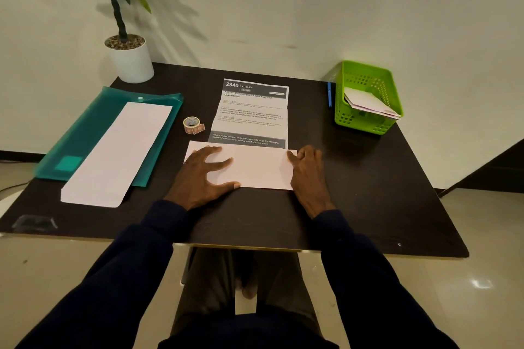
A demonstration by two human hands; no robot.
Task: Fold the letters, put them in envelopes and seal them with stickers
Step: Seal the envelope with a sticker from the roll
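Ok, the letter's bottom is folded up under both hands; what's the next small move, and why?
Probably slide the left hand along the near crease to sharpen it while the right hand steadies the letter: the folded flap lies flat, but the printed upper part is not yet folded down.

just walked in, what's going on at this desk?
A person is folding a printed letter on the dark table. Its near end is turned up, blank side showing. The left hand presses flat on the fold; the right hand sits at its right edge. The sticker roll lies untouched beside the letter. A white stack lies on a teal folder; the green basket holds white papers.
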